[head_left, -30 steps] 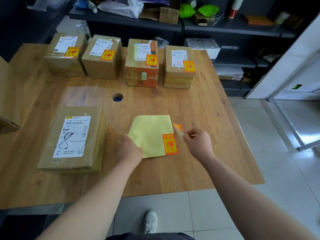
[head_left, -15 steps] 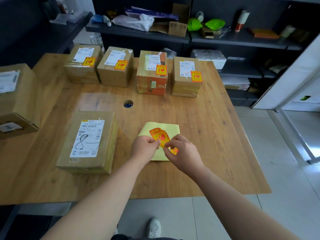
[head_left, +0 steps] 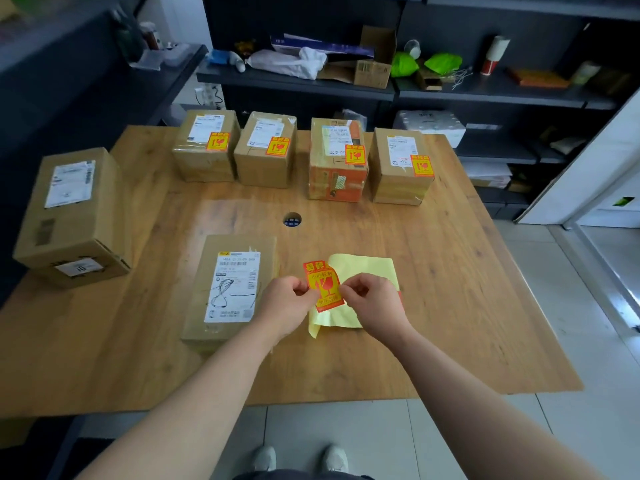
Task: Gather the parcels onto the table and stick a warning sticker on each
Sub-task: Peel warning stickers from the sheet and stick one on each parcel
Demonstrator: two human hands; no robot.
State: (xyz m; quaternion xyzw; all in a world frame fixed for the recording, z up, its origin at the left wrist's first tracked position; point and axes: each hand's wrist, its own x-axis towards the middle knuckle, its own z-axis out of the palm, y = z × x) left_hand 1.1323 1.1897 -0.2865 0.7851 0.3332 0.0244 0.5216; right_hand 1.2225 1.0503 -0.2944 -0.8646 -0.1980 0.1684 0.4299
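Observation:
Both hands hold a red-and-orange warning sticker (head_left: 323, 286) above the yellow backing sheet (head_left: 363, 271) on the wooden table (head_left: 450, 306). My left hand (head_left: 285, 301) pinches its left edge, my right hand (head_left: 372, 299) pinches its right edge. A flat brown parcel (head_left: 230, 289) with a white label and no sticker lies just left of my hands. A larger brown parcel (head_left: 74, 216) without a sticker stands at the table's left edge. Along the far edge stand several parcels, each with an orange sticker: (head_left: 206, 145), (head_left: 266, 148), (head_left: 337, 161), (head_left: 401, 168).
A round cable hole (head_left: 292, 220) sits in the table's middle. Dark shelves (head_left: 346, 88) behind the table carry boxes, bags and a white package (head_left: 429, 124). Tiled floor lies to the right and in front, with my shoes (head_left: 301, 459) below the table's edge.
My right hand peeled the sticker off the sheet's right side. Then both hands met over the sheet and lifted the sticker; it now stands up between them, fully free.

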